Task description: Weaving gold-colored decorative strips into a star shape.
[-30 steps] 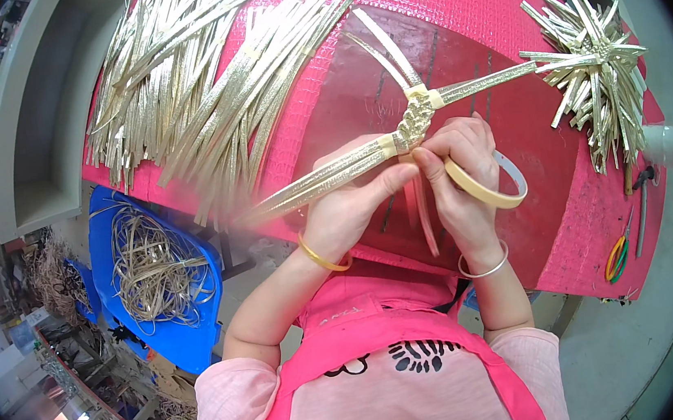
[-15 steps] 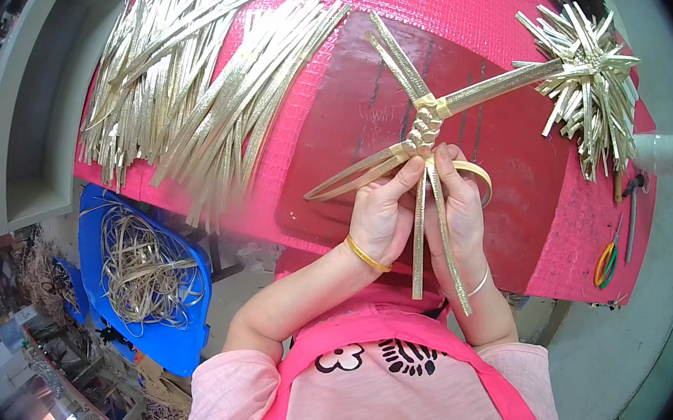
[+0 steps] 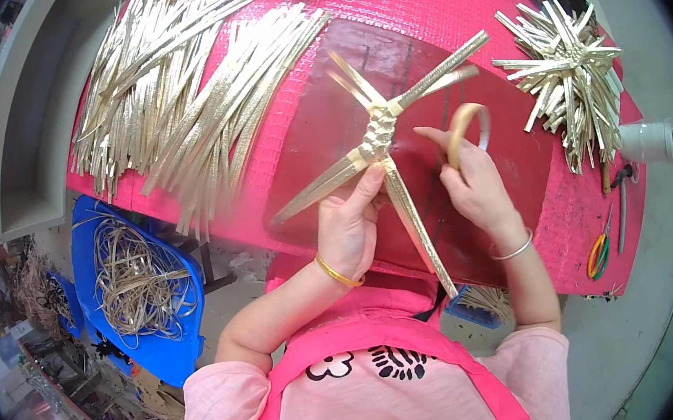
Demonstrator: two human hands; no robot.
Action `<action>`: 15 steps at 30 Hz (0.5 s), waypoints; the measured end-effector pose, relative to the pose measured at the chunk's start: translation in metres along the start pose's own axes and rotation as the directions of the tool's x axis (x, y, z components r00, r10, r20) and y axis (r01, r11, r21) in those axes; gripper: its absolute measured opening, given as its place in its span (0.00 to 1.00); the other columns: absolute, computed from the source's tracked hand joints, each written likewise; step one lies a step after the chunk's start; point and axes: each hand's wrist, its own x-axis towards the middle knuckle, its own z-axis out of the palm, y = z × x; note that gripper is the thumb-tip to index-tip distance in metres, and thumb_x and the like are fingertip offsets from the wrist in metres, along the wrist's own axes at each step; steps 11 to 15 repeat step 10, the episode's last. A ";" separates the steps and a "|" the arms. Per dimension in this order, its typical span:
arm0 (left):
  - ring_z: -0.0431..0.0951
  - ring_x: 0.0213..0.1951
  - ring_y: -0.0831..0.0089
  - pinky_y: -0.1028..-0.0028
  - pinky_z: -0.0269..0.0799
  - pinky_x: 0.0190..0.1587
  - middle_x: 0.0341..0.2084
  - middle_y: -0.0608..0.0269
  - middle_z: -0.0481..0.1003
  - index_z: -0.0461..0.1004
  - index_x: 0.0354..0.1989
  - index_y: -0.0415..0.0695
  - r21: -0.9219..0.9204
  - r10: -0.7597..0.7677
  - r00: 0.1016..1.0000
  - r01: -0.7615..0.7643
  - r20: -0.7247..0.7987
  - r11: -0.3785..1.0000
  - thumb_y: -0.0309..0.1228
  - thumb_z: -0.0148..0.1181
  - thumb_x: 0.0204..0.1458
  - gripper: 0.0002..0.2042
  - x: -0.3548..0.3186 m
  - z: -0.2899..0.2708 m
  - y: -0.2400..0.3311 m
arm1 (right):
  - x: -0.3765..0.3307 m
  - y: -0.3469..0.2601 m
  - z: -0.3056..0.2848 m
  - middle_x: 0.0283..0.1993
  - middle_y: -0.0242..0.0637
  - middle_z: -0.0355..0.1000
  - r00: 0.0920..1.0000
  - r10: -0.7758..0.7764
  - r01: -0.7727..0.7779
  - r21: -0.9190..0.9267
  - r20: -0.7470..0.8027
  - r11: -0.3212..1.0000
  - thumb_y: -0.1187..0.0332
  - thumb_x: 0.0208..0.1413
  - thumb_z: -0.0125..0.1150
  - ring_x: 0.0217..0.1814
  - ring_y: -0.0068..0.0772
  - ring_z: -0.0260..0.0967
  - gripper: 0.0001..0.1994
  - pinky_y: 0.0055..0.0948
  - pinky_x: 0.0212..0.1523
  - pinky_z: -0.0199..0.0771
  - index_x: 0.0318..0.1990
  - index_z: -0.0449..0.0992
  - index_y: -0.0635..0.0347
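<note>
A craft workshop: heaps of golden strips (image 3: 178, 104) on a pink worktable (image 3: 446, 2), scissors (image 3: 599, 252).

A woven star of flat golden straw strips (image 3: 382, 135) lies spread on the dark-red mat (image 3: 319, 121), half plaited.

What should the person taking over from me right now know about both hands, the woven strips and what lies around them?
Left hand: pinching the woven strip piece just below its braided centre.
Right hand: off the weave, holding a curled loose strip.
Done: a short braided core, with long strip ends fanning outward.
Left: those ends are unwoven.
Nearby on the pink table: loose strip pile at left, spiky finished bundle at right, scissors near the right edge.
</note>
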 end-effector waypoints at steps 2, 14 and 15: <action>0.70 0.30 0.80 0.79 0.64 0.35 0.28 0.67 0.71 0.69 0.34 0.42 -0.010 0.003 1.000 -0.003 0.020 1.000 0.24 0.52 0.46 0.07 -0.001 0.005 -0.005 | -0.003 0.009 -0.010 0.33 0.46 0.65 0.994 0.006 0.015 -0.192 0.106 0.981 0.70 0.43 0.47 0.33 0.39 0.63 0.13 0.31 0.36 0.62 0.38 0.66 0.66; 0.68 0.35 0.78 0.77 0.63 0.40 0.32 0.64 0.71 0.67 0.40 0.39 0.428 -0.060 0.884 -0.164 0.464 0.888 0.27 0.54 0.44 0.13 0.018 0.049 -0.061 | -0.013 -0.008 -0.050 0.35 0.34 0.68 0.978 0.117 0.000 0.565 -0.171 0.825 0.73 0.49 0.50 0.36 0.21 0.64 0.12 0.21 0.39 0.63 0.41 0.67 0.69; 0.68 0.35 0.78 0.77 0.63 0.40 0.32 0.64 0.71 0.67 0.40 0.39 0.428 -0.060 0.884 -0.164 0.464 0.888 0.27 0.54 0.44 0.13 0.018 0.049 -0.061 | -0.013 -0.008 -0.050 0.35 0.34 0.68 0.978 0.117 0.000 0.565 -0.171 0.825 0.73 0.49 0.50 0.36 0.21 0.64 0.12 0.21 0.39 0.63 0.41 0.67 0.69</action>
